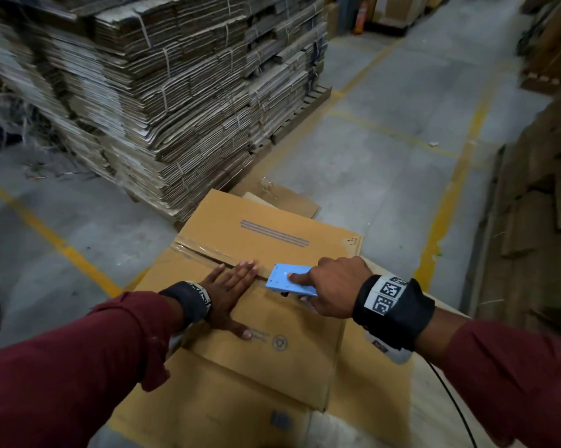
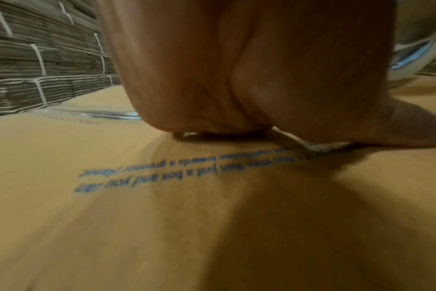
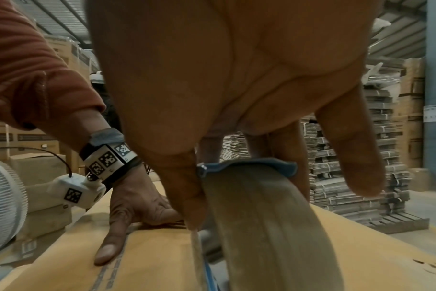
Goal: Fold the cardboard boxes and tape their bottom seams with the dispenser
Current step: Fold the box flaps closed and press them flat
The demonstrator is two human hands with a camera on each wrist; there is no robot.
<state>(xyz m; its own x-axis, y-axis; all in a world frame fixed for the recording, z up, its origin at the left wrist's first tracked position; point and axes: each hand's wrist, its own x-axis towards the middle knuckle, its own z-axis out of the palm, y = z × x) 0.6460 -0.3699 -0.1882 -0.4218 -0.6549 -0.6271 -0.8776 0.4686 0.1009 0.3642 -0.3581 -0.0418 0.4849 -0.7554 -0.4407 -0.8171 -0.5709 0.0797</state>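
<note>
A folded brown cardboard box [image 1: 266, 337] lies in front of me with its two flaps meeting at a seam [image 1: 208, 257]. Clear tape covers the seam's far left stretch. My left hand [image 1: 230, 295] lies flat on the near flap, fingers straight and reaching across the seam; the same hand [image 3: 135, 208] shows in the right wrist view. My right hand [image 1: 331, 286] grips the light blue tape dispenser [image 1: 289, 281] on the seam, forefinger stretched along its top. Its tape roll [image 3: 266, 226] fills the right wrist view. The left wrist view shows my palm [image 2: 236, 78] pressed on the cardboard [image 2: 162, 226].
A tall pallet of bundled flat cartons [image 1: 175, 92] stands just beyond the box. More flat cardboard [image 1: 538, 221] is stacked along the right. The grey floor has yellow lines [image 1: 447, 202]. A white fan [image 3: 3, 204] stands at my left.
</note>
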